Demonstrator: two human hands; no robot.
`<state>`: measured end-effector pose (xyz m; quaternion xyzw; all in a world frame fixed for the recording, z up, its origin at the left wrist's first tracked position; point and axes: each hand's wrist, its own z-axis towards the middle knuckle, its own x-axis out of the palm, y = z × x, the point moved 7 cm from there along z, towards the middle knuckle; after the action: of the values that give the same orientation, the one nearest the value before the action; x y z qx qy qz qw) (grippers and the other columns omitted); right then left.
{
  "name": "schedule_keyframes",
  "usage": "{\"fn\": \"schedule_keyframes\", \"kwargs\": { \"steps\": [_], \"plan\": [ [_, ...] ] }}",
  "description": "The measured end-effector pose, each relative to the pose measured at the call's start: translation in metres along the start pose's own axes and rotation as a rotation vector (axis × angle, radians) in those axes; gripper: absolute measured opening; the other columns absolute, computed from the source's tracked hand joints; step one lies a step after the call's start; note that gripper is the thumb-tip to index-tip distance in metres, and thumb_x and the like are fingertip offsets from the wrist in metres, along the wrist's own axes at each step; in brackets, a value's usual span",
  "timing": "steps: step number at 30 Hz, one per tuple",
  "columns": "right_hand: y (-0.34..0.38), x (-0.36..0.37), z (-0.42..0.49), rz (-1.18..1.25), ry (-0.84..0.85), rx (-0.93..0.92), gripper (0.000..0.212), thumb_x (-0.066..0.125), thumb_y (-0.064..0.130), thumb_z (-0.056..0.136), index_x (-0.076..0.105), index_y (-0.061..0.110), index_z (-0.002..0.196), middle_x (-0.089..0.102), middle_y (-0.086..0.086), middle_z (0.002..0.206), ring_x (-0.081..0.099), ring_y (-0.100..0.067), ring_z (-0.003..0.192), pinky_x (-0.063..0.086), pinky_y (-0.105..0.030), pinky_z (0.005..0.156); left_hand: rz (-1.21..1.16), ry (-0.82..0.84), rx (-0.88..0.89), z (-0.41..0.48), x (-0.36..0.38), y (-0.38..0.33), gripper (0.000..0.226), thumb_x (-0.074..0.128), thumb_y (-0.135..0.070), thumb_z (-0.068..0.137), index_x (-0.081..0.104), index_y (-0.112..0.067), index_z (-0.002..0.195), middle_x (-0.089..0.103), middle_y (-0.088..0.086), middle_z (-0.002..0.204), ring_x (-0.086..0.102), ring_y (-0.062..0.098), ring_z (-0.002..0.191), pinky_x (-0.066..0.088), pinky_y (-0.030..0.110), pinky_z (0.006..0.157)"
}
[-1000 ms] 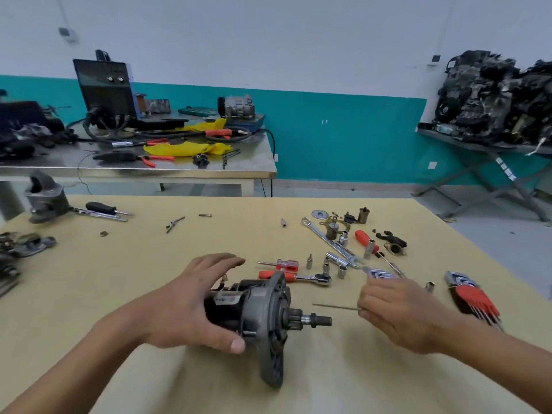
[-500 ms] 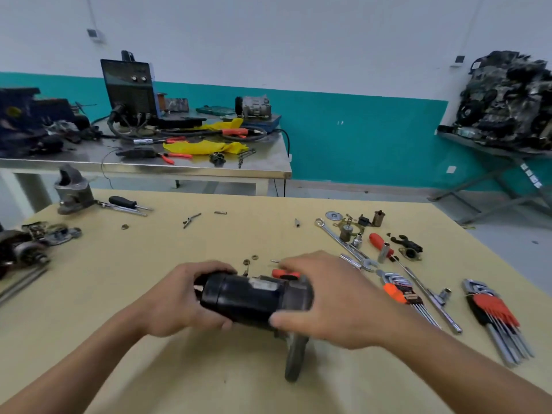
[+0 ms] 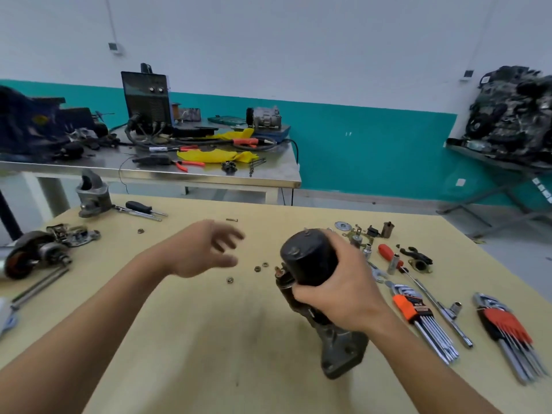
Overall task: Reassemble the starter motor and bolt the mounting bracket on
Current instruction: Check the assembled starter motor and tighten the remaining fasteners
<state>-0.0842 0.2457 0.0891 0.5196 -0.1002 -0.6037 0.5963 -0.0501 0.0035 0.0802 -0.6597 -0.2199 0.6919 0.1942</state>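
While my right hand (image 3: 337, 297) curls tight round the motor (image 3: 310, 261), my left hand (image 3: 203, 252) hangs above the table (image 3: 209, 339), fingers spread and holding nothing (it is blurred). The motor stands tilted on its flanged end on the table, black can uppermost. Small nuts (image 3: 260, 267) lie between my hands; hex keys (image 3: 424, 321) lie right of my wrist.
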Motion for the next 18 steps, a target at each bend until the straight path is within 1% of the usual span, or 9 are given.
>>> {"fn": "schedule_keyframes", "kwargs": {
  "steps": [1,3,5,7,8,12,14,16,18],
  "plan": [
    [-0.005,-0.010,0.003,0.058,-0.013,0.002,0.065,0.087,0.026,0.054,0.058,0.045,0.109,0.066,0.030,0.103,0.061,0.008,0.100,0.050,-0.006,0.072,0.130,0.005,-0.084,0.003,0.010,0.022,0.041,0.077,-0.032,0.088,0.063,-0.030,0.126,0.069,-0.009,0.114,0.066,0.007,0.098,0.053,0.027,0.092],
    [-0.016,-0.027,0.007,0.197,-0.055,0.022,0.065,0.089,0.019,0.053,0.059,0.040,0.107,0.069,0.026,0.099,0.064,0.006,0.097,0.051,-0.006,0.071,0.224,0.049,-0.199,0.006,0.036,0.057,0.043,0.072,-0.032,0.092,0.064,-0.021,0.132,0.065,-0.008,0.110,0.064,0.010,0.095,0.048,0.022,0.088],
    [-0.026,-0.036,0.011,0.323,-0.081,0.023,0.068,0.088,0.022,0.048,0.063,0.028,0.110,0.074,0.010,0.098,0.069,-0.006,0.094,0.055,-0.015,0.071,0.227,0.029,-0.223,0.011,0.054,0.072,0.049,0.073,-0.038,0.090,0.063,-0.021,0.134,0.063,-0.010,0.106,0.061,0.011,0.093,0.048,0.023,0.087],
    [-0.033,-0.037,0.014,0.386,-0.068,0.004,0.074,0.086,0.031,0.045,0.064,0.015,0.114,0.074,-0.005,0.099,0.071,-0.020,0.095,0.058,-0.026,0.073,0.227,-0.036,-0.218,0.019,0.059,0.073,0.046,0.071,-0.043,0.089,0.066,-0.024,0.131,0.061,-0.012,0.103,0.057,0.011,0.092,0.048,0.028,0.088],
    [-0.034,-0.036,0.016,0.405,-0.057,-0.005,0.075,0.084,0.032,0.045,0.064,0.014,0.114,0.073,-0.008,0.099,0.071,-0.024,0.096,0.059,-0.029,0.073,0.234,-0.062,-0.215,0.024,0.061,0.072,0.040,0.070,-0.043,0.090,0.069,-0.025,0.126,0.061,-0.012,0.102,0.056,0.011,0.091,0.049,0.028,0.087],
    [-0.039,-0.031,0.022,0.499,0.017,-0.052,0.061,0.084,0.029,0.048,0.070,0.028,0.107,0.073,-0.012,0.098,0.070,-0.030,0.093,0.061,-0.038,0.075,0.290,-0.122,-0.179,0.029,0.064,0.066,0.017,0.067,-0.032,0.094,0.079,-0.024,0.103,0.068,-0.009,0.098,0.059,0.010,0.085,0.050,0.028,0.079],
    [-0.045,-0.031,0.024,0.543,0.036,-0.046,0.064,0.085,0.028,0.049,0.069,0.026,0.110,0.073,-0.014,0.098,0.070,-0.035,0.095,0.060,-0.047,0.078,0.152,-0.212,-0.142,0.026,0.060,0.053,0.012,0.070,-0.023,0.094,0.080,-0.019,0.098,0.075,-0.007,0.092,0.064,0.006,0.080,0.051,0.022,0.076],
    [-0.046,-0.031,0.026,0.571,0.043,-0.056,0.061,0.084,0.027,0.050,0.070,0.031,0.109,0.073,-0.012,0.099,0.071,-0.033,0.094,0.061,-0.044,0.077,-0.226,-0.392,-0.083,0.017,0.045,0.028,0.009,0.074,-0.013,0.091,0.081,-0.019,0.091,0.076,-0.003,0.077,0.066,0.003,0.066,0.051,0.015,0.065],
    [-0.045,-0.031,0.027,0.582,0.053,-0.067,0.058,0.083,0.026,0.052,0.071,0.035,0.108,0.074,-0.011,0.099,0.072,-0.031,0.093,0.060,-0.040,0.076,-0.597,-0.533,0.059,0.005,0.027,-0.010,0.014,0.076,-0.011,0.087,0.081,-0.025,0.088,0.078,0.000,0.077,0.071,0.010,0.067,0.056,0.019,0.060]
  ]
}}
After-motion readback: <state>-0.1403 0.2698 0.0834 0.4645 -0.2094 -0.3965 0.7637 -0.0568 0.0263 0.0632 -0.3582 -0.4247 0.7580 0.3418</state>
